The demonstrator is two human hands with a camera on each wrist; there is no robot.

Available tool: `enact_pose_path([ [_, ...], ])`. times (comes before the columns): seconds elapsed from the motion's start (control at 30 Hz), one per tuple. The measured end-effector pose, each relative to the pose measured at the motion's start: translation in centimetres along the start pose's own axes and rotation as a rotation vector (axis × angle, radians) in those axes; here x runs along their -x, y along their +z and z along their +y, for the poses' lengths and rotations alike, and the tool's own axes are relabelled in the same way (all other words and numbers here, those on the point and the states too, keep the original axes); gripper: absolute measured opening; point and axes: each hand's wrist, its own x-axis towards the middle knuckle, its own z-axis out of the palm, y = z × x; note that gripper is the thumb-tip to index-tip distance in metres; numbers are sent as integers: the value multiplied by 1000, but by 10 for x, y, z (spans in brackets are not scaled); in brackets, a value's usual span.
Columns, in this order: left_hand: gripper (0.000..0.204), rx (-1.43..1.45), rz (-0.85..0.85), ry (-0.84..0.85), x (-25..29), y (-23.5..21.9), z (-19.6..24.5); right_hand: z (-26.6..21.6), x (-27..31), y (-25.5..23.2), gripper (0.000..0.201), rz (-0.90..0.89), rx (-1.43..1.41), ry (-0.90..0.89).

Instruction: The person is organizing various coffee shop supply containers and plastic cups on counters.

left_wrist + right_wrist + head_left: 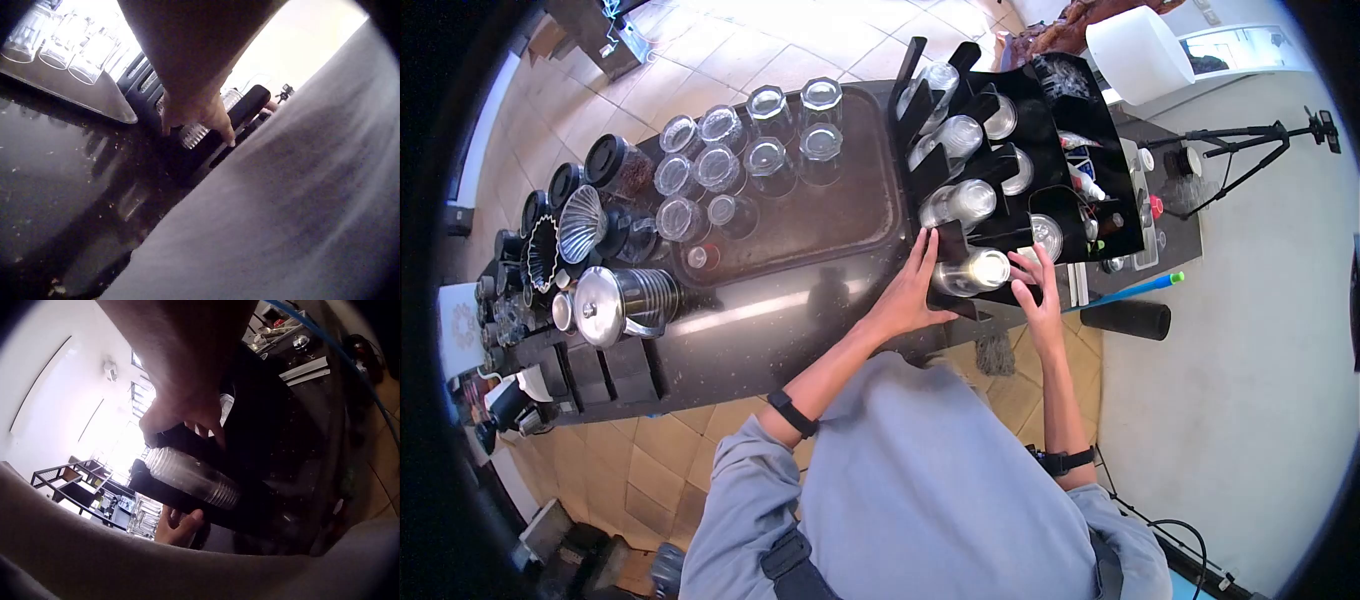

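Note:
A black rack with slanted dividers stands at the right part of the counter, holding several clear glasses lying at a tilt. My left hand grips its near left corner, fingers along the side and thumb round the front. On the other side, my right hand has bent fingers on the rack's near right part; in the right wrist view the hand reaches over a black wall. Between both hands lies a ribbed clear glass, also seen in the right wrist view as a ribbed glass.
Left of the rack, a dark tray bears several upturned glasses. A metal-lidded pot and dark-lidded jars stand farther left. Bottles fill a black box at the right. A blue stick juts past the counter's edge.

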Motion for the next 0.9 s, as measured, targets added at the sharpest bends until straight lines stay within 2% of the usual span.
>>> enact_pose_path([
  [0.07, 131, 38, -17, -7, -1, -8, 3, 0, 4, -4, 76, -57, -46, 6],
  [0.13, 128, 73, -36, -11, -3, -19, -5, 6, 8, -6, 77, -81, -80, 54],
  [0.17, 119, 114, -49, -20, -5, -25, -17, 11, 8, -6, 77, -114, -110, 99],
  [0.2, 110, 159, -61, -31, -9, -30, -20, 19, 9, -4, 71, -120, -135, 131],
  [0.23, 110, 160, -66, -32, -13, -29, -19, 25, 10, -2, 71, -116, -136, 135],
  [0.3, 88, 56, 45, 31, -18, -27, -17, 32, 9, 4, 61, -66, -134, 204],
  [0.33, 88, 53, 49, 29, -21, -24, -16, 34, 7, 7, 53, -62, -166, 151],
  [0.4, 74, 54, 114, 14, -29, -20, -15, 35, 6, 7, 51, -63, -164, 155],
  [0.6, 67, -60, 62, 58, -37, -27, -13, 29, 4, 5, 45, -47, -126, 173],
  [0.9, 73, -68, 79, 68, -40, -31, -23, 27, -2, 16, 45, -16, -167, 174],
])
